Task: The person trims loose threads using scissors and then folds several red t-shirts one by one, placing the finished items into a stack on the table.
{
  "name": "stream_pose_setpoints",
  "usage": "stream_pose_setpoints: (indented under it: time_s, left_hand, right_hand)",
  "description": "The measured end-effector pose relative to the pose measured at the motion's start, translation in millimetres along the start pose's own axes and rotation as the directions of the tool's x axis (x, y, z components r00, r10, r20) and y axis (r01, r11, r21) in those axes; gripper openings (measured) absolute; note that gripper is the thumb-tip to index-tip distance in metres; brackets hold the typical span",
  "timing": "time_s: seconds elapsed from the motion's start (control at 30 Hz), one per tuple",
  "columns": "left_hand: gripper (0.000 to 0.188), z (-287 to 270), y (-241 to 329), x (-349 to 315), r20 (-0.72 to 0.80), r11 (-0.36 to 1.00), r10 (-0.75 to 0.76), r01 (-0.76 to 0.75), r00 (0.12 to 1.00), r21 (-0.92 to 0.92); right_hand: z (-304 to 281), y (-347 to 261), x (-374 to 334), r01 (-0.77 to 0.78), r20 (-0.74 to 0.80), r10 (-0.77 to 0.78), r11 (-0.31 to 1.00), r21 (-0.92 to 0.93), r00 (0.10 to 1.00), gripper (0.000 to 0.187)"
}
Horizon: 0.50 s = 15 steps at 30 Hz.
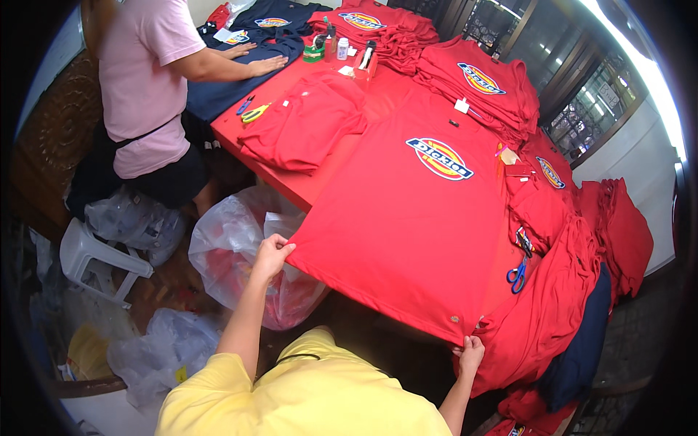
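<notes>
A red T-shirt [392,225] with an oval chest print lies spread over the table, its hem drawn toward me past the table edge. My left hand [271,256] pinches the hem's left corner. At the other corner, my right hand [470,354] grips the hem, close to a small round mark on the cloth. The hem stretches fairly straight between both hands. Beside the shirt on the right, blue-handled scissors [517,276] rest on piled red shirts [542,305].
Across the table a person in a pink shirt [149,80] presses both hands on a dark blue shirt [233,76]. Yellow-handled scissors [254,114], a tape dispenser [366,62] and red shirt stacks [480,83] lie about. A plastic bag [236,218] and white stool [102,254] stand left.
</notes>
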State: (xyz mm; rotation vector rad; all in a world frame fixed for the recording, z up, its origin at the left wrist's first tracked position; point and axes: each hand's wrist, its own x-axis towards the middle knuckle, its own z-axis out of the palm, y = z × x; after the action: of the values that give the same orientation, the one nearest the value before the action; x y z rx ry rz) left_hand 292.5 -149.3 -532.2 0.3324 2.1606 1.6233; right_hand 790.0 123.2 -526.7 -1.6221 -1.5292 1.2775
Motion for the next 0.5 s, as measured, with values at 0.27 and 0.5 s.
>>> stream_pose_setpoints:
  time_s: [0.27, 0.5]
  left_hand:
    - [0.023, -29, 26, -17, -0.036, 0.888, -0.152, 0.153, 0.988, 0.433]
    - [0.014, 19, 83, 33, -0.003, 0.740, 0.473, -0.395, 0.881, 0.545]
  right_hand:
    - [-19, -35, -18, -0.076, 0.257, 0.263, 0.822, -0.565, 0.930, 0.016]
    - [-11, -129, 18, 0.143, 0.198, -0.080, 0.934, -0.328, 0.977, 0.017]
